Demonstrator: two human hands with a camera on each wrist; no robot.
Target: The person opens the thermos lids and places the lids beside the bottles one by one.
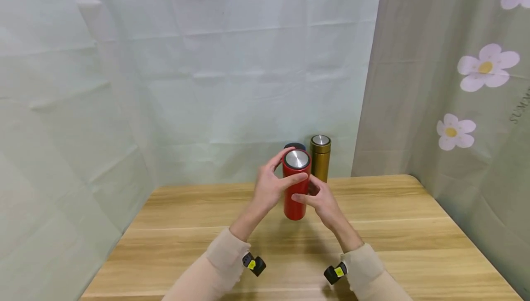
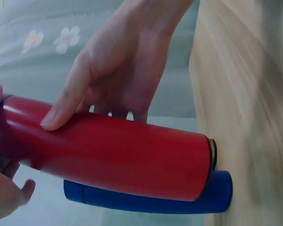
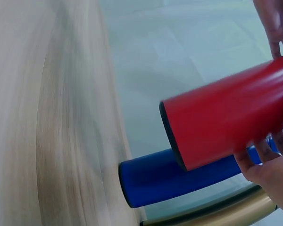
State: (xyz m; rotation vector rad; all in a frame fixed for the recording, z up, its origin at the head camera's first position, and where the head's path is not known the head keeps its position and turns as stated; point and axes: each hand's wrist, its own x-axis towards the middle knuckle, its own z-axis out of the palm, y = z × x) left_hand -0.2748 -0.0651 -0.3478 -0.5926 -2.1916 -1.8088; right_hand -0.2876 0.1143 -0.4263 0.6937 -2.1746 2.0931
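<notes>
Plainly, both hands hold the red flask (image 1: 295, 189): the left hand (image 1: 268, 186), at nine o'clock, grips it near the top, thumb across the front, while the right hand (image 1: 325, 205), at four o'clock, clasps it lower down. Its base is clear of the wooden table (image 1: 186, 227), so the step in hand seems to be holding or moving it upright. The next move calls, I judge, for both hands to work together and stay clear of the neighbours. Its silver-topped lid (image 1: 297, 159) is on, so what it contains cannot be told. Directly behind, at twelve o'clock, stands the blue flask (image 3: 155, 178); between one and two, the gold flask (image 1: 320, 165). Both are lidded too, contents hidden.
</notes>
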